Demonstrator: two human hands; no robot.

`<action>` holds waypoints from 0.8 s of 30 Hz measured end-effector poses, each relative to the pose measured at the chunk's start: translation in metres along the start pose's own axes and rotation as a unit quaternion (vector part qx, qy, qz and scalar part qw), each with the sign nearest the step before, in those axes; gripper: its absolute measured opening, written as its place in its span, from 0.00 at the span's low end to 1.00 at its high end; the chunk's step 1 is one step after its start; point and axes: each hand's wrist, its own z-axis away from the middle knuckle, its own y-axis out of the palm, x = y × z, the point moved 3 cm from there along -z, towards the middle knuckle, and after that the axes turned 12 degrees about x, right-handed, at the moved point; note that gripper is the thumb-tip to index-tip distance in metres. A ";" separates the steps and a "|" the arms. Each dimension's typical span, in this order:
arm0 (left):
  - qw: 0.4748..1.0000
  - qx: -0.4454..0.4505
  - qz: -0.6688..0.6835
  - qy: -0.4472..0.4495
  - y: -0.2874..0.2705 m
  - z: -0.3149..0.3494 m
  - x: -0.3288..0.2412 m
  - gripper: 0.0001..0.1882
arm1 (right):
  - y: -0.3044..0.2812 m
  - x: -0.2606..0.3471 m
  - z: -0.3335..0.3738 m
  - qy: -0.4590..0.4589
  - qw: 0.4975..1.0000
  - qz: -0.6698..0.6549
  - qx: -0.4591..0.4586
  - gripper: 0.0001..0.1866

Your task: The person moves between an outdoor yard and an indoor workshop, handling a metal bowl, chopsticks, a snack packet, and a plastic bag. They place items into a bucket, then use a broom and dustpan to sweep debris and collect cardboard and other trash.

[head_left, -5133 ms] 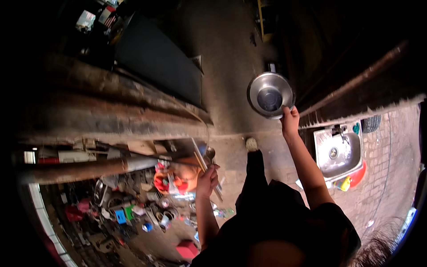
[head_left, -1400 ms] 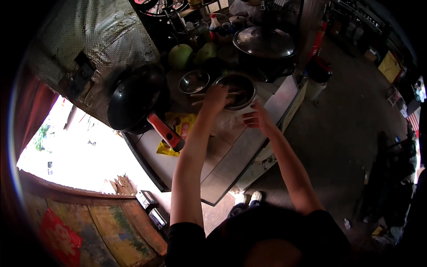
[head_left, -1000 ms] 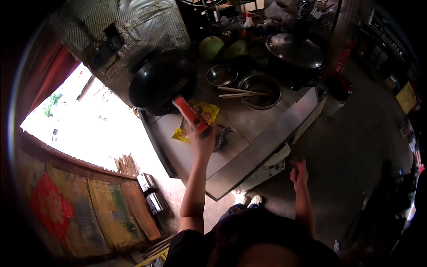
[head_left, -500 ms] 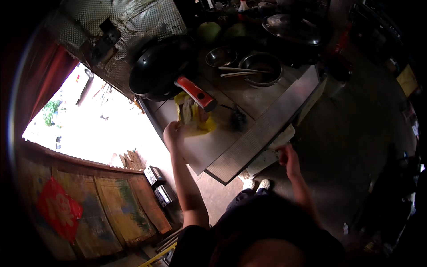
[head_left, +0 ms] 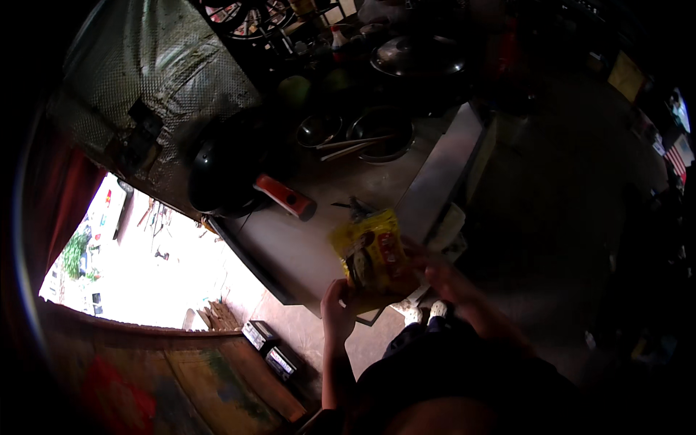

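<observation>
Above the near end of the table (head_left: 283, 250), my left hand (head_left: 338, 312) pinches the lower left edge of a yellow plastic food packet (head_left: 373, 254) with red and dark print. The packet is held up with its printed face toward me. Close against the packet's right edge is my right hand (head_left: 435, 272), blurred and dim, so its grip does not show clearly. Just beyond the packet lies a small dark object (head_left: 357, 208), partly covered by it. A black wok (head_left: 221, 177) stands further left, its red handle (head_left: 285, 196) pointing toward the packet.
A small metal bowl (head_left: 319, 130) and a larger bowl (head_left: 380, 148) with chopsticks (head_left: 355, 146) across it stand farther back. Behind them is a lidded pot (head_left: 417, 56). A long pale board (head_left: 442, 156) runs along the table's right side. Bright doorway (head_left: 145, 254) at left.
My left hand has lifted the yellow packet off the table and brought it right and nearer to me. My right hand has come up from beside the table to the packet. The view has shifted.
</observation>
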 end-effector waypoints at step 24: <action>0.943 -0.247 0.155 -0.160 -0.075 -0.463 -0.018 0.17 | -0.269 0.046 0.155 -0.011 0.915 0.099 -0.391 0.29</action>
